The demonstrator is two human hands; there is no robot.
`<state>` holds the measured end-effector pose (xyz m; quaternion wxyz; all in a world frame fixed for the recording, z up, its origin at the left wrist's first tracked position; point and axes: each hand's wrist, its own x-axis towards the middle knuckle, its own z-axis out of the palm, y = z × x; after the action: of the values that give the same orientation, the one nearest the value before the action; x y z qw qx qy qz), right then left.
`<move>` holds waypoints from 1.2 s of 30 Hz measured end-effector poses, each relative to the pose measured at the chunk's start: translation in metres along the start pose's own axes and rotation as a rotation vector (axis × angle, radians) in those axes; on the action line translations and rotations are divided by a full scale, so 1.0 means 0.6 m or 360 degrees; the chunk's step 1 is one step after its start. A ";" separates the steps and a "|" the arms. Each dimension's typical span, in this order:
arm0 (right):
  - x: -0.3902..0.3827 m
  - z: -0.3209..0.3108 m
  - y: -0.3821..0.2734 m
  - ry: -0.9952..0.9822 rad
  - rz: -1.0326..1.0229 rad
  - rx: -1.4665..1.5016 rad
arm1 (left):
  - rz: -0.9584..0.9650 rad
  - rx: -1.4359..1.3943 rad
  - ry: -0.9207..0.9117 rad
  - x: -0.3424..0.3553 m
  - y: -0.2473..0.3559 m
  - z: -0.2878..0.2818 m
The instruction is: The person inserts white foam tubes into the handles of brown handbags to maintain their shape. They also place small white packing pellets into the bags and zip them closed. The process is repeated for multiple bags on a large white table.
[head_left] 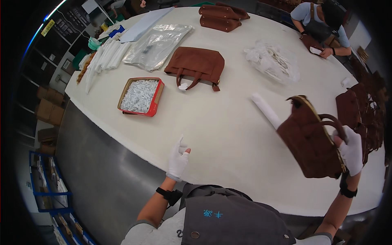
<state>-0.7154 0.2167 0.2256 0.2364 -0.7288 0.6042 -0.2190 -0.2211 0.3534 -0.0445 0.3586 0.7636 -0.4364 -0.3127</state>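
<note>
My right hand [352, 152] grasps the brown handbag [307, 141] by its handles [334, 121] | the bag is tilted, at right side of white table [222, 130] | my left hand [178, 161] is empty, fingers loosely extended

Handbags around a worktable [220, 134], one at the right hand [351, 151].
The held handbag [308, 141] is at the right, in front of the handbag pile [359, 110] on the table's right side, with a roll [265, 108] just left of it; the left hand [178, 160] is near the table's front edge. Farther in, a box [155, 102] with small pieces [139, 96] in it sits left of the middle handbag [198, 63], plastic sleeves [155, 45] lie behind the box, and a plastic bag [273, 63] lies to the right. The far handbags [220, 18] rest behind; a co-worker [322, 28] is at the far right edge.
</note>
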 end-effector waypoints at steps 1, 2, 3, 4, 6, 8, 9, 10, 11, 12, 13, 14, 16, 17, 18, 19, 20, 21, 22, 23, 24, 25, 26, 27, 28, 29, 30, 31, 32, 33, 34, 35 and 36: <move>0.011 0.038 -0.030 -0.0151 -0.0108 -0.0025 | 0.0084 -0.0197 -0.0001 0.004 0.007 -0.003; 0.018 0.089 -0.054 -0.0250 -0.0090 0.0054 | 0.0165 -0.0405 -0.0021 0.012 0.015 0.002; 0.029 0.139 -0.110 -0.0465 0.0028 0.0049 | 0.0223 -0.0603 -0.0021 0.014 0.020 0.001; 0.037 0.196 -0.141 -0.0542 -0.0175 0.0099 | 0.0386 -0.0688 0.0027 0.018 0.042 0.002; 0.050 0.297 -0.186 -0.0626 -0.0541 -0.0101 | 0.0699 -0.0833 0.0160 0.025 0.094 -0.013; 0.048 0.361 -0.245 -0.0702 -0.0612 -0.0198 | 0.0838 -0.0492 0.0250 0.031 0.108 -0.049; 0.049 0.389 -0.252 -0.0702 -0.0688 -0.0247 | 0.0908 -0.0322 0.0284 0.039 0.108 -0.063; 0.047 0.403 -0.261 -0.0726 -0.0695 -0.0029 | 0.1041 -0.0217 0.0447 0.052 0.090 -0.073; 0.047 0.412 -0.263 -0.0746 -0.0692 0.0188 | 0.0932 -0.0345 0.0414 0.055 0.070 -0.086; 0.047 0.417 -0.259 -0.0759 -0.0679 0.0405 | 0.0823 -0.0473 0.0375 0.059 0.052 -0.098; 0.045 0.411 -0.249 -0.0656 -0.0568 0.0452 | 0.0719 -0.0608 0.0320 0.063 0.041 -0.107; 0.042 0.397 -0.233 -0.0557 -0.0453 0.0482 | 0.0662 -0.0672 0.0359 0.063 0.033 -0.111; 0.022 0.373 -0.184 -0.0397 -0.0209 0.0556 | 0.0550 -0.0805 0.0419 0.062 0.032 -0.117; -0.002 0.370 -0.147 -0.0336 -0.0085 0.0599 | 0.0697 -0.0554 0.0404 0.067 0.035 -0.123; -0.028 0.369 -0.123 -0.0263 0.0043 0.0639 | 0.0850 -0.0307 0.0380 0.076 0.041 -0.135; -0.055 0.375 -0.113 -0.0264 0.0169 0.0714 | 0.1006 -0.0062 0.0357 0.084 0.045 -0.146; -0.082 0.380 -0.107 -0.0252 0.0297 0.0789 | 0.0976 -0.0014 0.0260 0.091 0.047 -0.152; -0.101 0.380 -0.105 -0.0236 0.0425 0.0866 | 0.0819 -0.0204 0.0166 0.094 0.056 -0.150; -0.112 0.394 -0.136 -0.0165 0.0506 0.0933 | 0.0667 -0.0380 0.0062 0.098 0.068 -0.149; -0.118 0.407 -0.155 -0.0111 0.0541 0.0850 | 0.0507 -0.0542 -0.0045 0.104 0.079 -0.152; -0.115 0.420 -0.167 -0.0064 0.0567 0.0774 | 0.0401 -0.0646 -0.0157 0.112 0.084 -0.158; -0.110 0.431 -0.175 -0.0015 0.0592 0.0702 | 0.0504 -0.0618 -0.0156 0.122 0.086 -0.155; -0.107 0.437 -0.181 0.0008 0.0687 0.0730 | 0.0605 -0.0591 -0.0147 0.131 0.087 -0.152; -0.114 0.435 -0.178 0.0019 0.0689 0.0756 | 0.0704 -0.0565 -0.0131 0.137 0.089 -0.149; -0.113 0.435 -0.177 0.0015 0.0677 0.0791 | 0.0749 -0.0467 -0.0130 0.145 0.088 -0.149; -0.111 0.436 -0.177 0.0007 0.0659 0.0826 | 0.0791 -0.0393 -0.0110 0.148 0.089 -0.150; -0.108 0.434 -0.181 0.0036 0.0687 0.0848 | 0.0830 -0.0318 -0.0085 0.146 0.094 -0.149; -0.108 0.433 -0.186 0.0059 0.0719 0.0872 | 0.0863 -0.0241 -0.0060 0.140 0.100 -0.147; -0.106 0.431 -0.192 0.0079 0.0749 0.0894 | 0.0999 -0.0014 -0.0009 0.134 0.109 -0.148; -0.103 0.429 -0.196 0.0032 0.0601 0.0595 | 0.1130 0.0215 0.0044 0.124 0.120 -0.152; -0.100 0.425 -0.201 -0.0009 0.0448 0.0292 | 0.1259 0.0441 0.0099 0.114 0.134 -0.152; -0.094 0.420 -0.206 -0.0051 0.0280 -0.0012 | 0.1272 0.0541 0.0078 0.103 0.144 -0.150; -0.090 0.416 -0.214 -0.0074 0.0225 -0.0062 | 0.1282 0.0641 0.0058 0.092 0.153 -0.146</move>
<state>-0.4743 0.3102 0.1044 0.2511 -0.6936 0.6526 -0.1732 -0.1689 0.2950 0.0695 0.3035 0.5928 -0.7447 -0.0436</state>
